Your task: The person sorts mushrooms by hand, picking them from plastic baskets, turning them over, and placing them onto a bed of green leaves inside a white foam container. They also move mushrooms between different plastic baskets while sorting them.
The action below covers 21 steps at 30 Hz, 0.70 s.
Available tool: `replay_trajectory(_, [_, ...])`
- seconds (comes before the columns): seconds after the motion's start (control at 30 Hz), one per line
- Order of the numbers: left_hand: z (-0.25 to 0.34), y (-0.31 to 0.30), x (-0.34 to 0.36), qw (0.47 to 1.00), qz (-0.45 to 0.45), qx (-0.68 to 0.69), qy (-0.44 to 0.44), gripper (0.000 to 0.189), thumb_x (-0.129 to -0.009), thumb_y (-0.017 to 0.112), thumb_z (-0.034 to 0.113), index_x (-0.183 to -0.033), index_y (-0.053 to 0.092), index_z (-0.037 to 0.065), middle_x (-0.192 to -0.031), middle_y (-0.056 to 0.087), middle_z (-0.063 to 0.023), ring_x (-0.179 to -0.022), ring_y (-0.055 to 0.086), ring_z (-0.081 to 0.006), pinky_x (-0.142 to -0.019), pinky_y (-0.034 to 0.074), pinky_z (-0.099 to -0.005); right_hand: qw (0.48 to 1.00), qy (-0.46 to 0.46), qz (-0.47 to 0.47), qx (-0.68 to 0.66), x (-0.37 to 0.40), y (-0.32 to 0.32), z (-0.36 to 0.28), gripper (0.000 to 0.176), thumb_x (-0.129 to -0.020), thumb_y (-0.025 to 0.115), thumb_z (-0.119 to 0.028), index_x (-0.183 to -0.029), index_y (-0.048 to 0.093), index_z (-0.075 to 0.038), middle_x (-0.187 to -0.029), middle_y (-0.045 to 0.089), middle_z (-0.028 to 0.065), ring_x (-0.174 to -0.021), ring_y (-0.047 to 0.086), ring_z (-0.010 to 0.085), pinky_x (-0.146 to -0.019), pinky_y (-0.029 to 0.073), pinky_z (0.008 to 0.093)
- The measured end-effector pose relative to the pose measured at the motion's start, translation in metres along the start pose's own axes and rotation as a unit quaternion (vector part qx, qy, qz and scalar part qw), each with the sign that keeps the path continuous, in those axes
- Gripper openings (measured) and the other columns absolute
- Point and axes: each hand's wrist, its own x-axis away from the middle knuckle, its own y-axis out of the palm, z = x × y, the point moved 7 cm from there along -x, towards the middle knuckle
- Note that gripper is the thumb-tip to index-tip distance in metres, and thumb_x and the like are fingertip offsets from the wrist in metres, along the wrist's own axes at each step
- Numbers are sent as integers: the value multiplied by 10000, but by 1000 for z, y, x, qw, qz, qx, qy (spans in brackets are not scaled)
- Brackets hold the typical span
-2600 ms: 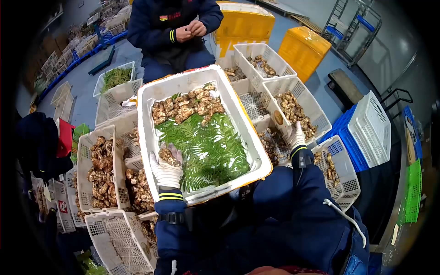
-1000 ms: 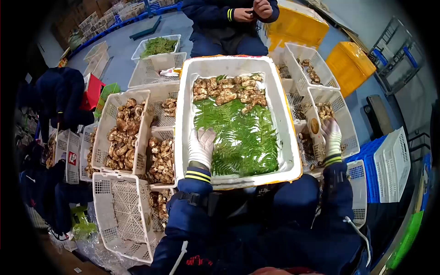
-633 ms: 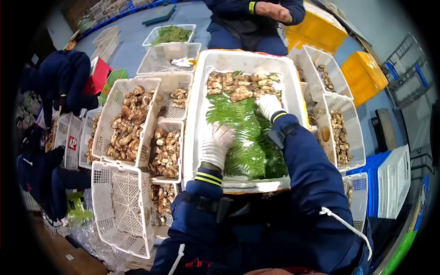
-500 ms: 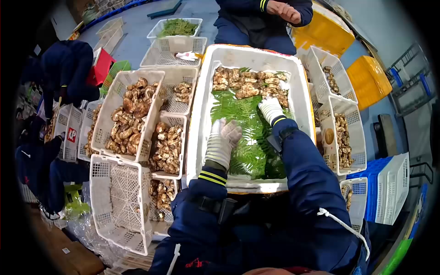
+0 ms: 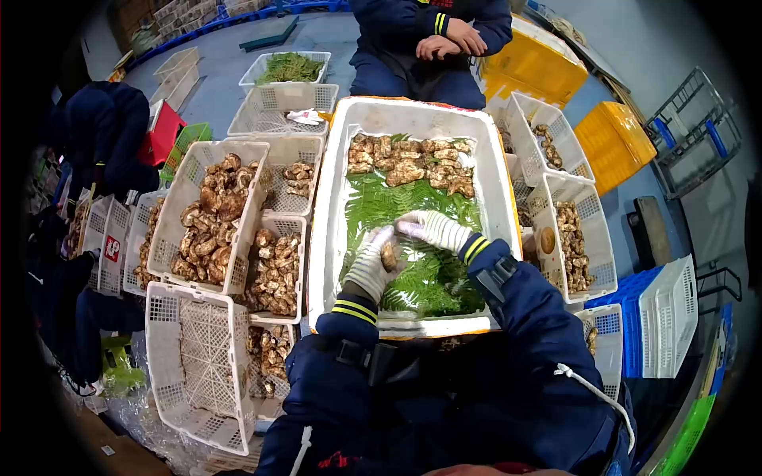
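My left hand (image 5: 371, 263), in a white striped glove, is closed around a brown mushroom (image 5: 389, 255) above the foam box. Its fingertips meet those of my right hand (image 5: 435, 230), gloved alike, with its fingers pinched together; what lies between them is hidden. Beneath both hands, green fern leaves (image 5: 432, 287) line the white foam box (image 5: 320, 262). Rows of pale and brown mushrooms (image 5: 406, 170) lie on the ferns at the box's far end.
Plastic crates of mushrooms stand at left, including a large crate (image 5: 262, 170), and at right, including another crate (image 5: 609, 258). A tilted crate (image 5: 208, 357) is at lower left. Across the box sits a person (image 5: 421, 47) with crossed forearms. Yellow boxes (image 5: 611, 147) stand at far right.
My right hand has moved back from the mushroom rows to meet my left hand. A mushroom now shows in my left hand. The person opposite has lowered their hands.
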Motion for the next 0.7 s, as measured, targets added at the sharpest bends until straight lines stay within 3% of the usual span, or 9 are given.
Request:
replay_trajectory(0.03, [1, 12, 11, 1000, -21, -9, 5, 220, -922, 694, 291, -1063, 574, 173, -888, 628, 9, -742, 632, -144, -699, 559, -350, 994, -26, 53, 87, -10, -11, 12, 494, -947, 603, -449, -1234, 645, -50, -1151, 689, 180, -1088, 644, 289, -946, 485, 353])
replay_trajectory(0.07, [4, 24, 21, 999, -42, -18, 10, 185, -920, 700, 267, -1027, 579, 177, -842, 619, 31, -698, 620, -121, -674, 559, -330, 982, 35, 112, 147, -18, -30, 36, 442, -932, 619, -387, -1237, 642, -68, -1165, 686, 163, -1099, 636, 321, -956, 487, 382])
replay_trajectory(0.13, [8, 29, 27, 1000, -24, -7, 16, 189, -911, 705, 214, -1061, 594, 177, -824, 606, 35, -668, 594, -101, -595, 530, -266, 917, 48, 235, 320, -26, -66, 55, 366, -903, 629, -305, -1189, 664, -80, -1182, 680, 131, -1124, 623, 318, -961, 488, 415])
replay_trajectory(0.2, [14, 26, 25, 999, -15, -10, 48, 191, -902, 704, 234, -1051, 599, 177, -808, 588, 34, -650, 578, -103, -540, 501, -249, 849, 176, 239, 437, -36, -89, 68, 262, -909, 569, -226, -1120, 680, -117, -1162, 679, 105, -1129, 616, 292, -950, 491, 453])
replay_trajectory(0.27, [14, 20, 24, 999, -5, 0, 49, 223, -903, 710, 256, -1088, 612, 182, -859, 632, 22, -675, 587, -88, -563, 511, -233, 809, 123, 279, 503, -74, -104, 137, 240, -932, 493, -184, -1093, 668, -154, -1176, 666, 77, -1142, 604, 273, -940, 486, 471])
replay_trajectory(0.4, [16, 24, 24, 998, 44, 25, 40, 270, -894, 728, 305, -1099, 624, 163, -925, 678, -22, -730, 620, -108, -614, 529, -244, 777, 132, 274, 552, -78, -100, 142, 255, -934, 478, -174, -1128, 641, -147, -1123, 660, 60, -1090, 613, 256, -836, 494, 449])
replay_trajectory(0.53, [14, 24, 23, 997, 38, 34, 50, 261, -906, 710, 280, -1109, 625, 141, -940, 685, -39, -773, 646, -150, -658, 556, -278, 764, 139, 252, 577, -77, -103, 143, 262, -932, 484, -181, -1138, 645, -159, -1072, 663, 105, -1015, 638, 284, -821, 498, 448])
replay_trajectory(0.67, [15, 21, 21, 997, 45, 38, 56, 249, -915, 696, 263, -1114, 629, 131, -947, 686, -47, -790, 651, -171, -695, 566, -308, 882, 139, 278, 353, -40, -124, 96, 318, -854, 681, -217, -1140, 678, -77, -1107, 669, 161, -1055, 617, 350, -917, 494, 411])
replay_trajectory(0.7, [15, 20, 23, 997, 41, 40, 57, 252, -911, 699, 264, -1116, 630, 134, -965, 684, -54, -806, 650, -174, -710, 564, -314, 883, 106, 316, 330, -27, -134, 80, 350, -891, 676, -215, -1193, 664, -40, -1153, 667, 182, -1068, 626, 301, -925, 500, 353])
